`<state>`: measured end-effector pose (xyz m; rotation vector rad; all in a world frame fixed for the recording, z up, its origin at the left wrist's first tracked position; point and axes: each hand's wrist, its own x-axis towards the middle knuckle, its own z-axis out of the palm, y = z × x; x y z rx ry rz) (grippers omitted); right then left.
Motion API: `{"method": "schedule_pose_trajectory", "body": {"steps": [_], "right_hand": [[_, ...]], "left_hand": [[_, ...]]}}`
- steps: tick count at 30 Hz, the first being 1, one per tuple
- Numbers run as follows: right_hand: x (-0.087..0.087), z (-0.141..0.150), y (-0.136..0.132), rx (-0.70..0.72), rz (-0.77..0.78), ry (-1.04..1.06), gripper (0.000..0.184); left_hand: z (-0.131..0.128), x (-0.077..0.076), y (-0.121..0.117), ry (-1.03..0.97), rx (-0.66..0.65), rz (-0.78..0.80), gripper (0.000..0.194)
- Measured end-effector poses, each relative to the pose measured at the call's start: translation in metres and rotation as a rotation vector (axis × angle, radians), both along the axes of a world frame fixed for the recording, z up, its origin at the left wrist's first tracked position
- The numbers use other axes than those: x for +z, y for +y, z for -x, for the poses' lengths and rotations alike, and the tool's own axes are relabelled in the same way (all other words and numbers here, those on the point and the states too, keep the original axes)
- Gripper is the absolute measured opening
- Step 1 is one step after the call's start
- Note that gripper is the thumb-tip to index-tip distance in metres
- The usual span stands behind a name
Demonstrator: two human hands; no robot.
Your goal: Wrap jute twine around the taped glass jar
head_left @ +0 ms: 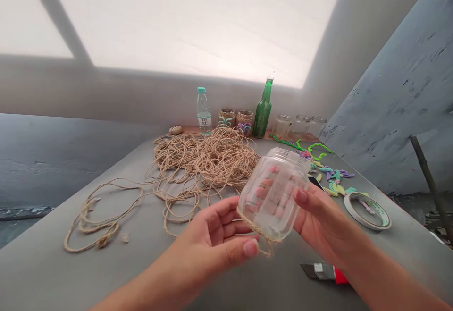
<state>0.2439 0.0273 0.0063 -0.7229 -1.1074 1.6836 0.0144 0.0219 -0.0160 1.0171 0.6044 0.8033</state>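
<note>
A clear glass jar (271,197) is held up tilted above the table, its open mouth pointing away from me. A strip of clear tape runs down its side. Jute twine (260,232) lies along the jar's bottom edge, with a short loose end hanging. My left hand (221,238) supports the jar at its base, fingers curled behind it and thumb near the twine. My right hand (323,216) grips the jar's right side, with the thumb on the near face and the fingers seen through the glass.
A large heap of jute twine (222,157) lies behind, with a loose coil (102,212) at left. A utility knife (323,272) and tape roll (368,212) sit at right, near pipe-cleaner shapes (334,186). A water bottle (204,115), twine-wrapped jars (227,116), green bottle (262,115) and clear jars (302,124) stand behind.
</note>
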Motion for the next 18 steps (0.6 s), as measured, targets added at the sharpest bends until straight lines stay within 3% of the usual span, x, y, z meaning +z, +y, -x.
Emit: {"method": "schedule_pose_trajectory", "body": {"steps": [5,11,18], "right_hand": [[0.002,0.005,-0.004,0.053,-0.001,0.039,0.05],[0.002,0.009,-0.008,-0.015,0.013,0.078,0.046],[0.005,0.014,-0.01,-0.042,-0.07,-0.049,0.051]], "left_hand": [[-0.002,-0.001,-0.001,-0.124,-0.062,0.047,0.065],[0.0,-0.004,-0.001,-0.207,-0.052,0.048,0.056],[-0.006,-0.006,-0.004,-0.217,-0.003,0.098,0.047]]}}
